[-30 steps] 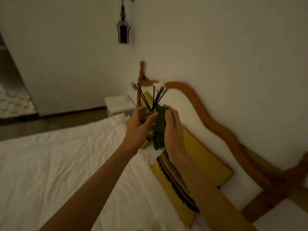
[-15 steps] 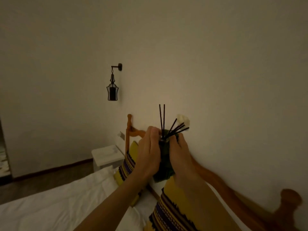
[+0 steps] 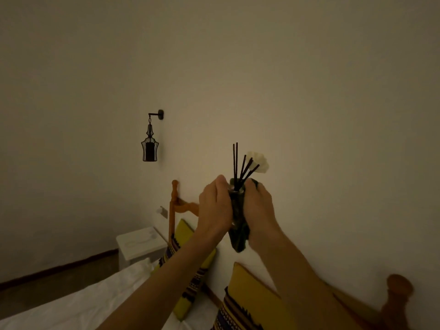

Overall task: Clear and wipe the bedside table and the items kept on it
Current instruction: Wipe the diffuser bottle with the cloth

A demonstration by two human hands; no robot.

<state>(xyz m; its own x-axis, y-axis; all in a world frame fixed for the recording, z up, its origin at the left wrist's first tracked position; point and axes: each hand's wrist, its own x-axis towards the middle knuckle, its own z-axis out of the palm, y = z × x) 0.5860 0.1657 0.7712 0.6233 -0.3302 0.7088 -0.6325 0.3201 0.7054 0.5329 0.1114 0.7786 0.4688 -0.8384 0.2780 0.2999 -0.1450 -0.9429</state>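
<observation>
The little stick bottle [image 3: 235,198] is up in the air, squeezed between the two hands, far from its spot on the tabletop. Thin black sticks [image 3: 240,167] poke up out of its top, and one has a white flower [image 3: 258,160] on the end, up and to the right of the hands. A dark green cloth [image 3: 239,232] is wrapped around the bottle and hangs down below the hands. The left hand [image 3: 214,208] has its fingers curled around the left side of the bottle and grasps it. The right hand [image 3: 260,208] is curled around the cloth and presses it on the bottle's right side. This looks like the wiping step for one of the bedside things: the bottle is being rubbed clean. Next, I think the hands need to turn the bottle a little so the cloth reaches every side, and keep it standing straight so nothing spills and no stick falls out. Then it needs a safe spot to rest. The white bedside table [image 3: 140,244] is down and to the left of the hands, well apart from them, and its tabletop shows only faint marks that are too dim to tell. Yellow striped pillows [image 3: 188,265] sit under the arms, and the white bed [image 3: 71,303] is lower left. A black wall lamp [image 3: 150,148] hangs up to the left.
</observation>
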